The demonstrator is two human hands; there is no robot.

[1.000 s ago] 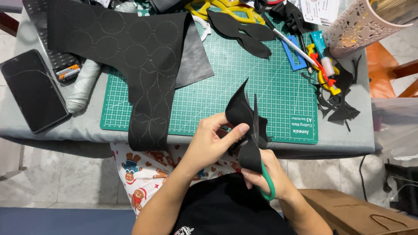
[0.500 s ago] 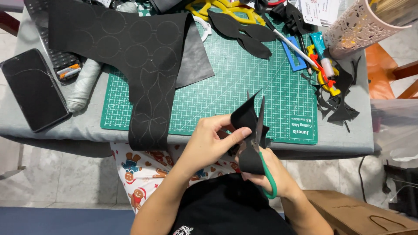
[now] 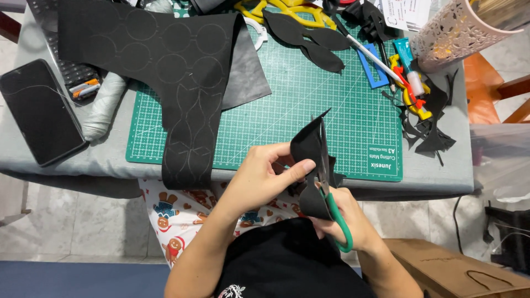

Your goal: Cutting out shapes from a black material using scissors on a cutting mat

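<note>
My left hand (image 3: pixel 259 176) pinches a small black foam piece (image 3: pixel 308 144) with a pointed tip, held upright just in front of the table's near edge. My right hand (image 3: pixel 345 212) grips green-handled scissors (image 3: pixel 330 205). Their blades run up along the right edge of the black piece, cutting into it. A lower flap of the same foam hangs over my right fingers. Behind them lies the green cutting mat (image 3: pixel 309 99).
A large black foam sheet (image 3: pixel 165 60) marked with traced circles drapes over the mat's left side and the table edge. A dark phone (image 3: pixel 40 110) lies at left. Black offcuts (image 3: pixel 433 132), pens and a pink perforated cup (image 3: pixel 452 33) sit at right. A brown paper bag (image 3: pixel 458 270) stands on the floor.
The black piece has been turned in my left hand, its point now straight up. The scissors have travelled further up along its edge.
</note>
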